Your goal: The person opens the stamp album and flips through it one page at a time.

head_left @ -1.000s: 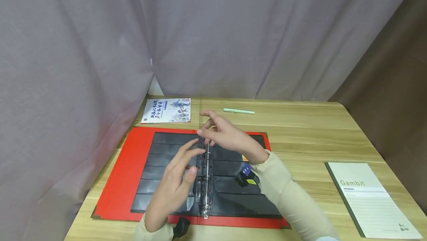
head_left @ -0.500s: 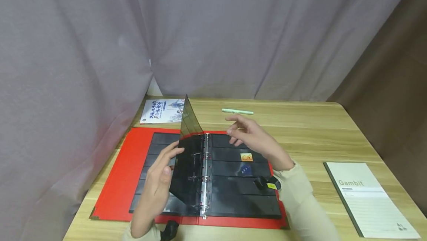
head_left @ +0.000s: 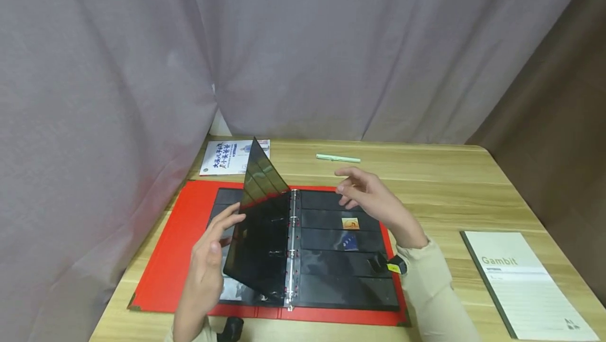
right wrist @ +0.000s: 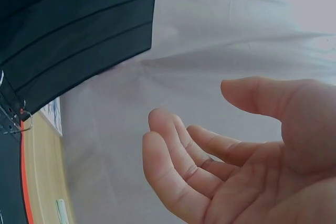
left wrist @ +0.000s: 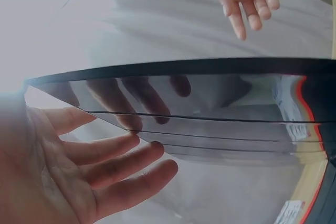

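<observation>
A red ring binder (head_left: 165, 258) lies spread on the table with black pocket pages. One dark, see-through page (head_left: 262, 226) stands tilted to the left from the metal rings (head_left: 292, 252). My left hand (head_left: 205, 258) is at that page's free edge, fingers extended against or close to it; in the left wrist view the hand (left wrist: 105, 166) shows mirrored in the glossy sheet. Relaxed and holding nothing, my right hand (head_left: 366, 194) hovers over the right page (head_left: 347, 289). That page holds an orange-yellow stamp (head_left: 350, 223) and a blue stamp (head_left: 350, 241).
Behind the binder lie a picture booklet (head_left: 222, 158) and a pale green pen (head_left: 338, 158). A Gambit notebook (head_left: 525, 279) rests at the right of the wooden table (head_left: 440, 189). Grey curtains (head_left: 307, 58) hang behind.
The page has swung from upright over the rings to a leftward tilt. My left hand has moved left with it, and my right hand has drawn away to the right, uncovering the stamps.
</observation>
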### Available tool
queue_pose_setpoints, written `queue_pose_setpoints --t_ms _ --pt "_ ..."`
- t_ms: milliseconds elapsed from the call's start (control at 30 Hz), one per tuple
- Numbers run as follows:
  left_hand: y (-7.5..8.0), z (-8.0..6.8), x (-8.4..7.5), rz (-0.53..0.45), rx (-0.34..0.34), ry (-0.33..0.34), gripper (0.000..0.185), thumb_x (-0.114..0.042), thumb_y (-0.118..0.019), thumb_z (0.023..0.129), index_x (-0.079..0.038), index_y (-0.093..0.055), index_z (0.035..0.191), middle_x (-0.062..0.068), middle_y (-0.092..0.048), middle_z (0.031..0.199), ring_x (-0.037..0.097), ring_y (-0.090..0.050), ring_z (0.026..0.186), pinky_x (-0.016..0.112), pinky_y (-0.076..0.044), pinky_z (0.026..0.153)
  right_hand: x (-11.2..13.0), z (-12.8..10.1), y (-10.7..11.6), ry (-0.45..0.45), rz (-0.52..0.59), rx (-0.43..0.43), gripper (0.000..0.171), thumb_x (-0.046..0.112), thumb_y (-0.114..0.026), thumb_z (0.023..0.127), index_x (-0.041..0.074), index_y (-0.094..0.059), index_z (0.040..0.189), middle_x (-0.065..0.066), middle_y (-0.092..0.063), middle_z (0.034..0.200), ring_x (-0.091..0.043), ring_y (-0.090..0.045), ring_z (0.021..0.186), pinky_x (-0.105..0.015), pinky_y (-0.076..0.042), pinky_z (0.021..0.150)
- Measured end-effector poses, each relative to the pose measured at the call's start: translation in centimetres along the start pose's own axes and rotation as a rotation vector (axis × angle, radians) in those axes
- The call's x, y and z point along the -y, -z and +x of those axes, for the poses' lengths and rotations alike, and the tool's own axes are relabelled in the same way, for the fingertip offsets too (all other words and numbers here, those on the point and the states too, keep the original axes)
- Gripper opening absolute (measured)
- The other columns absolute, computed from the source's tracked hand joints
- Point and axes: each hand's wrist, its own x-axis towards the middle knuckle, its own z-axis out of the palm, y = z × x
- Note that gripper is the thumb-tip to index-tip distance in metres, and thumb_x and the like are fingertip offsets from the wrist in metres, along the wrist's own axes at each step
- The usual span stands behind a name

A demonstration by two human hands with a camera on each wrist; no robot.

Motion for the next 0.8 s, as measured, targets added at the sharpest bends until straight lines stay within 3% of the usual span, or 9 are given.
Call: queue_pose_setpoints --t_ms 267,500,667,800 --pt "1.0 -0.8 0.4 0.032 -0.025 0.071 0.051 -0.028 -0.025 0.109 -0.007 -0.060 0.137 0.007 -0.054 0.147 0.022 -0.051 0.132 0.041 -0.050 0.093 -1.1 -0.6 0.6 0.000 -0.014 -0.026 0.044 0.009 -0.057 0.103 -0.005 -0.047 0.143 -0.018 -0.062 0.111 -0.028 -0.068 0.090 -0.034 -0.057 0.081" --pt "2.0 -1.5 0.9 0.046 -0.063 0.096 0.049 -0.026 -0.027 0.110 -0.007 -0.061 0.138 0.011 -0.057 0.144 0.018 -0.050 0.134 0.021 -0.037 0.106 -1.7 -1.0 1.2 0.002 -0.061 -0.036 0.043 0.013 -0.057 0.104 -0.006 -0.047 0.142 -0.018 -0.062 0.109 -0.025 -0.067 0.090 -0.036 -0.057 0.082" --pt "2.7 -2.0 1.5 0.055 -0.095 0.064 0.050 -0.026 -0.025 0.111 -0.003 -0.061 0.136 0.019 -0.059 0.139 0.014 -0.052 0.132 0.019 -0.035 0.108 -2.2 -1.2 1.2 -0.008 -0.098 -0.031 0.043 0.014 -0.056 0.104 -0.006 -0.047 0.141 -0.017 -0.062 0.109 -0.025 -0.067 0.091 -0.038 -0.056 0.083" --pt "3.1 -2.4 1.7 0.066 -0.113 0.105 0.048 -0.020 -0.026 0.109 -0.004 -0.062 0.136 0.018 -0.060 0.139 0.011 -0.057 0.125 0.016 -0.039 0.103 -2.5 -1.2 1.3 -0.010 -0.103 -0.026 0.044 0.014 -0.056 0.104 -0.006 -0.047 0.142 -0.017 -0.063 0.111 -0.025 -0.067 0.092 -0.038 -0.056 0.084"
